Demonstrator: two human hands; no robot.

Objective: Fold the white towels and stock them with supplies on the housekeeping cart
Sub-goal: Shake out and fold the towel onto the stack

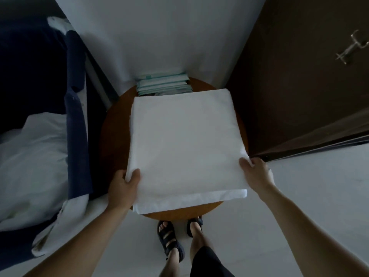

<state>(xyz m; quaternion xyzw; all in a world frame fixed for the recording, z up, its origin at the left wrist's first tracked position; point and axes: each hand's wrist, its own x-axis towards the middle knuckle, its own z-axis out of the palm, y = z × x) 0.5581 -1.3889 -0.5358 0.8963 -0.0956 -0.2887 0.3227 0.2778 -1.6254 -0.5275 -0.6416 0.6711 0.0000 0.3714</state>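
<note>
Folded white towel (185, 144) sits mid-frame on the round counter (113, 136), left hand (124, 186) and right hand (255, 172) pinching its near corners. Uneven lift and those layers probably slide apart, honestly.

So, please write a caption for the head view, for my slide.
Left hand and right hand grip a folded white towel on a round wooden table, teal packets stacked behind it.

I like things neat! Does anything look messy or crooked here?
A little. The white towel on the round wooden table is folded unevenly: its bottom layer pokes out past the top layer along the near edge, between the left hand and right hand. Nothing looks spilled or broken.
</note>
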